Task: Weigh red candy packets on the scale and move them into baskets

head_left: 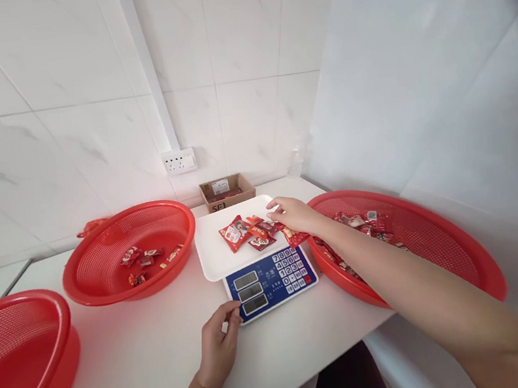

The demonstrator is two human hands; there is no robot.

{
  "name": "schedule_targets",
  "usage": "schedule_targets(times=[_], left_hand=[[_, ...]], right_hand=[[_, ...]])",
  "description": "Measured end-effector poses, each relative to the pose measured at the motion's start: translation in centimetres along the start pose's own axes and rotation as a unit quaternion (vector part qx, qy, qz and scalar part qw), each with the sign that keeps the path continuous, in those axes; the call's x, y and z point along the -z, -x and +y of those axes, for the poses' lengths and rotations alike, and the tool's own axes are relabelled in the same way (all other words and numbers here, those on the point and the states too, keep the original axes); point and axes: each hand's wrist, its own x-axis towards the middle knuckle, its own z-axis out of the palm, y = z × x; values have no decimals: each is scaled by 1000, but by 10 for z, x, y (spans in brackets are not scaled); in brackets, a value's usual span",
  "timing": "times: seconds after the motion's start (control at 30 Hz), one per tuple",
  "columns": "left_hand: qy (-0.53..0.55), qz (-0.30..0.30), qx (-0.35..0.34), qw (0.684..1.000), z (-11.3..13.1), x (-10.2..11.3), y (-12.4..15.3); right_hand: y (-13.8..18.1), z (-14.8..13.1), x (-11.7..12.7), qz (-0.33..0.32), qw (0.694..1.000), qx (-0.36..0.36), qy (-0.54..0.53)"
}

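A digital scale (272, 287) with a blue keypad panel and a white pan (217, 261) stands on the table. Several small red snack packets (235, 232) lie in a loose pile on the pan. My right hand (293, 213) reaches over the pan's right side, its bent fingers closed at the pile's edge on a red packet that they partly hide. Beneath that hand a red and yellow packet (294, 236) shows near the pan's edge. My left hand (219, 339) is loosely curled, fingertips touching the scale's front left corner, with nothing visible in it.
On the right, a red basket (466, 261) holds more packets, under my right forearm. Another red basket (81, 280) with a few packets stands left of the scale. A third red basket (64, 356) is at the near left. Behind the pan sits a cardboard box (233, 199) against the tiled wall.
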Motion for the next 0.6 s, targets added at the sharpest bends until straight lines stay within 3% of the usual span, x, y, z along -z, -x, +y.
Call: schedule_targets(times=[0.2,0.3,0.37,0.5,0.6], left_hand=[[15,-20,-15,1000,7,2,5],[71,-132,-46,988,24,2,13],[122,-225,-56,965,37,-5,20],[158,-272,-2,949,49,-22,31],[150,-266,43,951,47,-27,35]], right_hand=[[46,-25,-2,68,992,34,-96],[96,-32,-29,138,977,58,-152],[129,-31,-55,143,973,68,-166],[173,-19,-99,89,969,74,-220],[184,-6,-106,19,969,63,-237]])
